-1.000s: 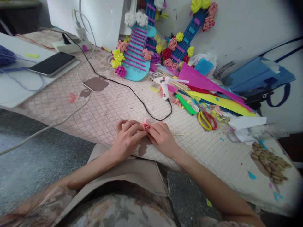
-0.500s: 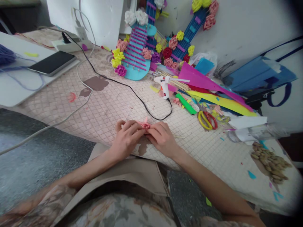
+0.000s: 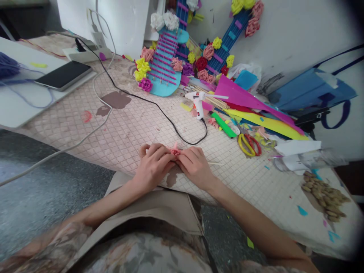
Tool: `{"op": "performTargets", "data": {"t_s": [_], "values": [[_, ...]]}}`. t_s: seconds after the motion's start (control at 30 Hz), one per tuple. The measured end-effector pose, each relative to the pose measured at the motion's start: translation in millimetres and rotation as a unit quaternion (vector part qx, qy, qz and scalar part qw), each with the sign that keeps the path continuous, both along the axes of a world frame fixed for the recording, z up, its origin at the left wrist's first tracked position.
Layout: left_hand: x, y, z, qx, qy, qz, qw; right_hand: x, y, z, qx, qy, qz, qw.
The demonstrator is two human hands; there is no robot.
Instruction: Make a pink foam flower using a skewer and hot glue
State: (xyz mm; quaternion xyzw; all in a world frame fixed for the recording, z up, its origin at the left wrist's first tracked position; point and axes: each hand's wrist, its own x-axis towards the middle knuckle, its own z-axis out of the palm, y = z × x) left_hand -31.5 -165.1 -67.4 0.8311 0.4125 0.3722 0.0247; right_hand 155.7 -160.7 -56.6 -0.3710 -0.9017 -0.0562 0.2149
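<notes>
A small pink paper flower sits between my hands near the table's front edge, with a pointed petal sticking up. My left hand is closed on its left side, fingers bent. From the right, my right hand pinches the flower, its fingertips close to those of the left. A thin pale stick shows beyond the right hand; whether that hand holds it I cannot tell. Beyond the hands, a white glue gun lies on the quilted cloth.
Scissors, a green utility knife and coloured paper sheets lie to the right. Flower-decorated blue boards lean at the back. A black cord crosses the table. A phone rests at left, peanuts at far right.
Both hands stay nearly in place around the pink flower, with slight finger shifts. A little more of the flower and of the pale stick shows.
</notes>
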Motion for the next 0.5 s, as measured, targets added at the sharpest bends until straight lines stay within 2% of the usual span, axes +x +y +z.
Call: {"op": "performTargets", "data": {"t_s": [0.13, 0.3, 0.5], "values": [[-0.5, 0.2, 0.0, 0.008, 0.015, -0.001, 1.0, -0.1, -1.0, 0.8, -0.012, 0.002, 0.001, 1.0], [-1.1, -0.5, -0.3, 0.004, 0.022, 0.0, 1.0, 0.5, -2.8, 3.6, -0.018, 0.051, 0.005, 0.999], [-0.6, -1.5, 1.0, -0.008, 0.008, 0.003, 1.0, 0.7, -1.8, 0.7, -0.017, 0.03, 0.008, 0.999]]}}
